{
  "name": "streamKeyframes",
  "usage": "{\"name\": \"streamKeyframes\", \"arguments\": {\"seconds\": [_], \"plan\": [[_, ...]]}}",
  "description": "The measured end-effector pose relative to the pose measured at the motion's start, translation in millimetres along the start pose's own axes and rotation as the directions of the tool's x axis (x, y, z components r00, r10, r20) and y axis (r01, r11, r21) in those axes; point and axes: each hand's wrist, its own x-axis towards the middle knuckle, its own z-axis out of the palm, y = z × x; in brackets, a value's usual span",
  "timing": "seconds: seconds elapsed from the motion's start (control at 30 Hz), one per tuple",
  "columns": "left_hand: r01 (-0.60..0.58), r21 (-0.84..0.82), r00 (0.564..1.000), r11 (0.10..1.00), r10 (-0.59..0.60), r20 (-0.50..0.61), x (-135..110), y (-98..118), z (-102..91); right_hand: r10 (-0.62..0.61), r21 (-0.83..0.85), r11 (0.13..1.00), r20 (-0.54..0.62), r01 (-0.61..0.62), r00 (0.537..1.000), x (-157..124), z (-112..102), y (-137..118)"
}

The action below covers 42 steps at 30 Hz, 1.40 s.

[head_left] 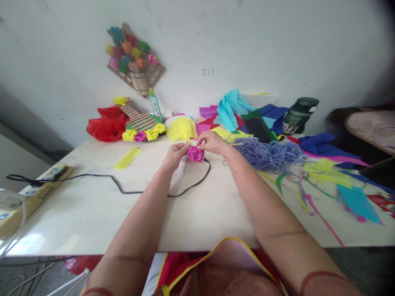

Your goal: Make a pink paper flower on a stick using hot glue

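Note:
A magenta crepe-paper flower (195, 154) is between my hands, just above the middle of the table. My left hand (178, 155) is closed, its thumb and fingers pinching the flower's left upper side. With bent fingers pressed together, my right hand (212, 143) pinches the flower's upper right edge. A thin pale stick (237, 144) shows just right of my right wrist. The black cable (207, 172) curves on the table below the flower, its plug end close to it. What lies under my fingertips is hidden.
A power strip (46, 189) sits at the left edge. Behind my hands are a stick-and-paper craft (138, 119), a red plastic bag (108, 125) and yellow paper (181, 127). To the right lie tangled blue yarn (271, 154), a phone (257, 129), a dark jar (300, 116) and paper scraps (358, 201).

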Motion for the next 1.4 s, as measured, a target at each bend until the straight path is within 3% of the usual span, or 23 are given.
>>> {"name": "streamKeyframes", "arguments": {"seconds": [0.2,0.47,0.73,1.1,1.4], "plan": [[-0.015,0.039,1.000,0.999,0.016,-0.018,-0.1,1.4,-0.5,0.009,0.042,0.999,0.007,-0.009,1.000,-0.3,-0.1,2.5],[0.000,0.031,1.000,1.000,0.000,-0.008,-0.3,3.7,-1.3,-0.065,-0.041,0.997,0.052,0.067,0.997,1.7,0.3,7.7],[0.025,-0.001,1.000,1.000,-0.025,-0.004,0.8,0.9,-2.6,-0.080,0.062,0.995,0.081,0.075,0.993,1.1,1.6,10.4],[0.034,0.006,0.999,0.999,-0.034,0.008,0.5,-1.6,-4.3,-0.148,0.059,0.988,0.135,0.141,0.980,1.7,-1.5,11.1],[0.063,-0.096,0.998,0.993,-0.063,0.007,-1.7,3.2,-0.7,-0.214,0.134,0.970,0.067,0.203,0.975,3.1,-0.8,13.4]]}}
